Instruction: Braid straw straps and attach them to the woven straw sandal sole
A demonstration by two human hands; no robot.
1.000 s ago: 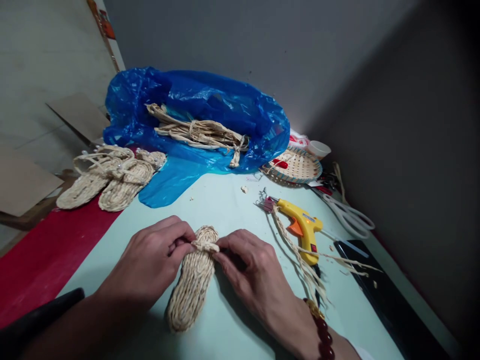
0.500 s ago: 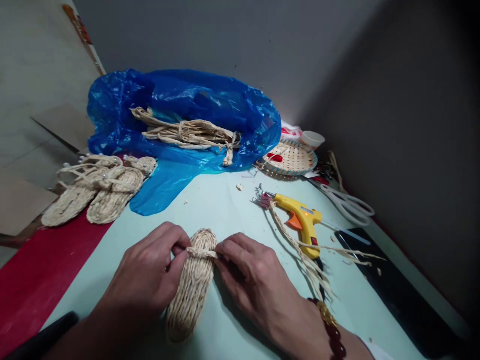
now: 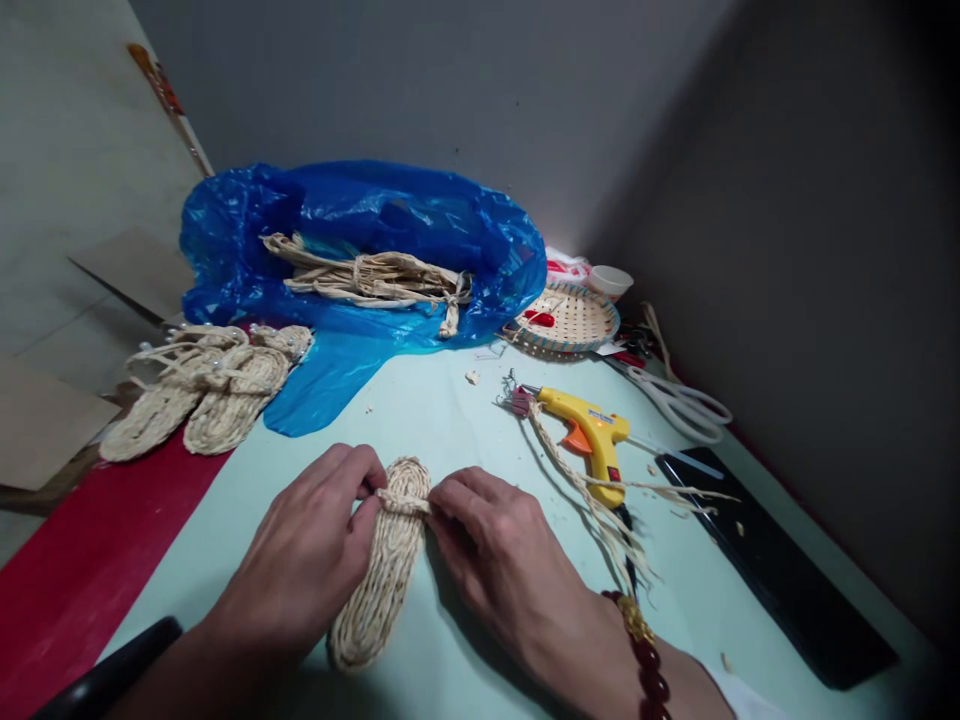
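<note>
A woven straw sandal sole (image 3: 382, 590) lies lengthwise on the pale green table cover, between my two hands. Across its far end runs a short braided straw strap (image 3: 405, 502). My left hand (image 3: 311, 545) pinches the strap's left end at the sole's edge. At the opposite edge, my right hand (image 3: 502, 560) has its fingertips closed on the right end. The strap's two ends are hidden by the fingers. A bracelet of dark red beads (image 3: 651, 665) circles my right wrist.
Behind, a blue plastic bag (image 3: 495, 230) holds a straw bundle (image 3: 375, 278). Finished-looking straw sandals (image 3: 232, 400) sit left. On the right are a yellow glue gun (image 3: 592, 430), a clipped straw braid (image 3: 574, 480), white-handled scissors (image 3: 679, 400), a woven basket (image 3: 577, 318) and a black flat object (image 3: 787, 580).
Both hands keep their pinch on the strap, with barely any shift. The camera view has tilted and turned slightly, moving the background a little.
</note>
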